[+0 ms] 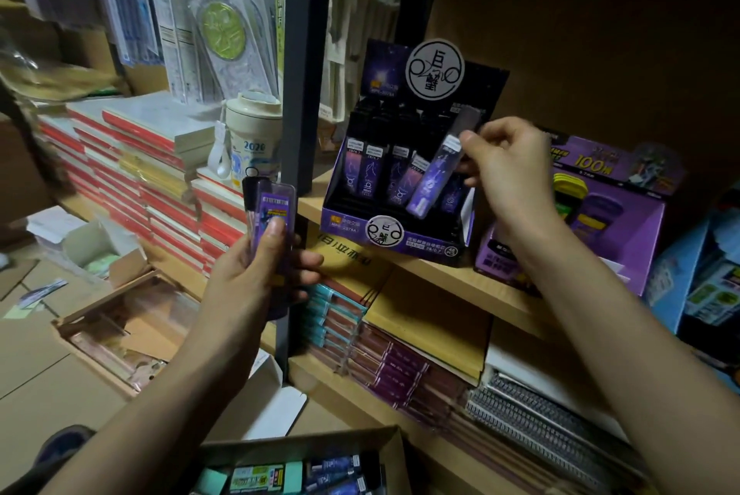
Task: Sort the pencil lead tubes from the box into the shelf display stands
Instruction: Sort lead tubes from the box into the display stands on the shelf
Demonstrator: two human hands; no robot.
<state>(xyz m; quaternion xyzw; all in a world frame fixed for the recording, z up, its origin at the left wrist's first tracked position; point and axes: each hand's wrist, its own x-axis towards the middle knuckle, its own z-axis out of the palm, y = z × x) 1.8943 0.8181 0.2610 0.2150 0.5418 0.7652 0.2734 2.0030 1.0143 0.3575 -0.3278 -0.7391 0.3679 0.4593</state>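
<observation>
right hand [506, 170] pinches a purple lead tube [436, 178] tilted over the display stand [400, 238], at the shelf's [460, 282] front edge. left hand [256, 274] grips several lead tubes [272, 214] upright.

Purple display stand [400, 244] on mid shelf, four upright tubes [374, 174] in its front row. Clear purple tilted tube [436, 178] over its right slots. Tube stack [272, 214] upright, left of it. Open box [396, 454] nearest, loose tubes [340, 472] lying inside.
</observation>
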